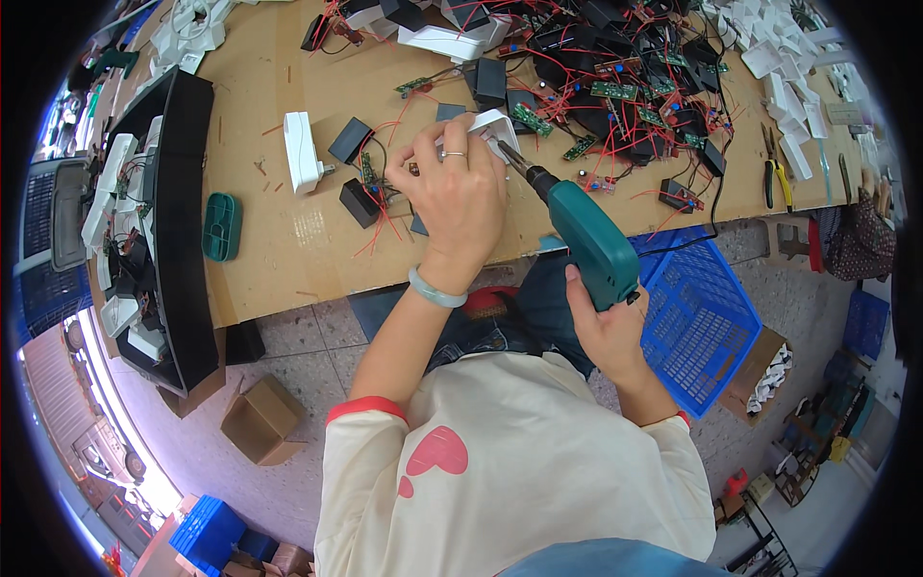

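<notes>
My right hand [611, 327] is wrapped round the grip of a green electric screwdriver [591, 236]. Its bit points up and left, its tip at a small white plastic housing [494, 125]. The fingers of my left hand [454, 192] are bent over that housing and hold it at the table; my palm hides part of it. Beside my left hand lie black box-shaped parts [360, 202] with red wires and a small green circuit board [367, 169]. Farther left, a white plug-in adapter case [303, 154] rests on the cardboard-topped table [255, 279].
A heap of black parts, red wires and circuit boards [615, 91] covers the back right. Yellow-handled pliers [775, 178] lie at the right. A black bin [183, 231] of white cases and a green tray [222, 228] stand left. A blue crate [697, 332] sits below the table edge.
</notes>
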A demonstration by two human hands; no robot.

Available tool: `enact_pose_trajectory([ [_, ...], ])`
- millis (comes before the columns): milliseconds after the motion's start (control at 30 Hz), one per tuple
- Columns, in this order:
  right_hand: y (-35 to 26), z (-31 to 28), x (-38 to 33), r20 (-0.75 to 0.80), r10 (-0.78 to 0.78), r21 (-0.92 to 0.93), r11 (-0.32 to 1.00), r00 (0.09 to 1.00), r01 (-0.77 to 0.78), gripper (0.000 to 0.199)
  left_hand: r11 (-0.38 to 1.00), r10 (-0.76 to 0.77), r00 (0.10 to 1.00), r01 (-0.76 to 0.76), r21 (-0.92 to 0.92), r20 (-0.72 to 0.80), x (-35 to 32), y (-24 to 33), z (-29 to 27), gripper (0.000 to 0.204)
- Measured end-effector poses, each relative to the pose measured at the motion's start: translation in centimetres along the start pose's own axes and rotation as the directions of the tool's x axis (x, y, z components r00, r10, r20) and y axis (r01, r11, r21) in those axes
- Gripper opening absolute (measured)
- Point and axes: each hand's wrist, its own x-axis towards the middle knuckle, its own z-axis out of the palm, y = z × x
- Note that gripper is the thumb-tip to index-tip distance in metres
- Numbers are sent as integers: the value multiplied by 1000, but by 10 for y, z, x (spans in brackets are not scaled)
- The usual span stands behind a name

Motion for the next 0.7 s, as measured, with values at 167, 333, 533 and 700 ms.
enact_pose_trajectory([
  [167, -2, -2, -1, -5, 3, 35, 999, 1000, -2, 28, 1000, 4, 1000, -4, 7, 3, 0, 0, 0, 17],
  [333, -5, -3, 2, -3, -33, 2, 999, 999, 33, 28, 1000, 6, 1000, -6, 2, -5, 0, 0, 1, 16],
  [533, -7, -7, 3, 9, -11, 25, 1000, 1000, 11, 28, 1000, 4, 1000, -4, -1, 6, -1, -1, 1, 15],
  [700, -9, -11, 0, -1, 54, 5, 999, 999, -54, 27, 1000, 4, 1000, -4, -12, 4, 0, -1, 1, 15],
])
